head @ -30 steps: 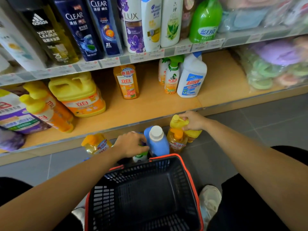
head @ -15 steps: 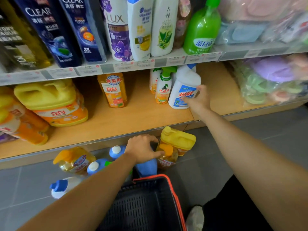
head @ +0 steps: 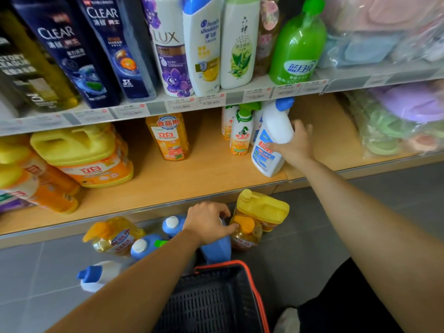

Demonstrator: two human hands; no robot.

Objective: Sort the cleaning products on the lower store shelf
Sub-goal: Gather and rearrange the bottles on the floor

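On the lower wooden shelf (head: 192,179), my right hand (head: 296,144) grips a white bottle with a blue cap (head: 270,140), thumb across its label, and the bottle leans to the right. Left of it stand a green-capped spray bottle (head: 241,133) and an orange dish-soap bottle (head: 169,138). Down on the floor my left hand (head: 209,223) is curled over the top of a blue bottle (head: 216,249). Beside it sit a yellow jug (head: 263,207) and an orange-capped bottle (head: 245,233).
More products are on the floor: an orange pump bottle (head: 113,236), two blue bottles with white caps (head: 141,247), a white bottle lying on its side (head: 96,276). A black basket with a red rim (head: 216,299) is below my arms. Large yellow jugs (head: 81,152) fill the shelf's left.
My right hand let go of the yellow jug on the floor, rose to the shelf and took hold of the white bottle, which now tilts. My left hand stayed on the blue bottle.
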